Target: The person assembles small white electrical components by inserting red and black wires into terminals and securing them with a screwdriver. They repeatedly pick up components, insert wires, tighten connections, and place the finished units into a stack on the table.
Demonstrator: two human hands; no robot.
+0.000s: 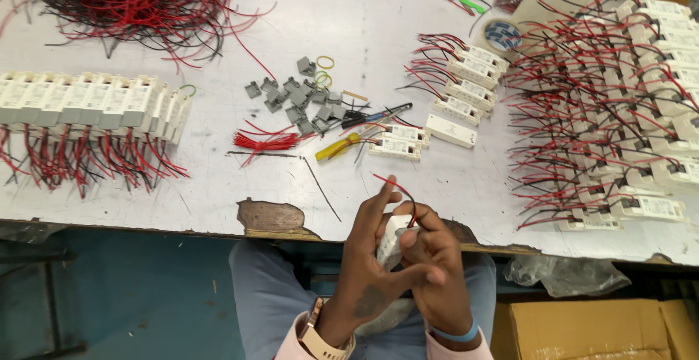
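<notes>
So I've got a small white box (394, 238) pinched between both hands, just below the desk (218, 185) edge, over my lap. Left hand (368, 254) wraps its near side, fingers up; right hand (429, 258) is curled closed on the far side, red wire (397, 189) sticking out the top. Further out: a yellow-handled tool (336, 147), grey clips (295, 99), then rows of wired boxes (619, 112).

- White driver box (394, 238) in both hands: smooth matt plastic, with thin plastic-coated red wire (393, 184).
- Table (218, 185): painted white top, scuffed, chipped to rough brown wood at the edge.
- Grey clips (298, 101): dull moulded plastic.
- Screwdriver (336, 147): glossy yellow plastic handle.
- Carton (597, 329): matt brown cardboard.
</notes>
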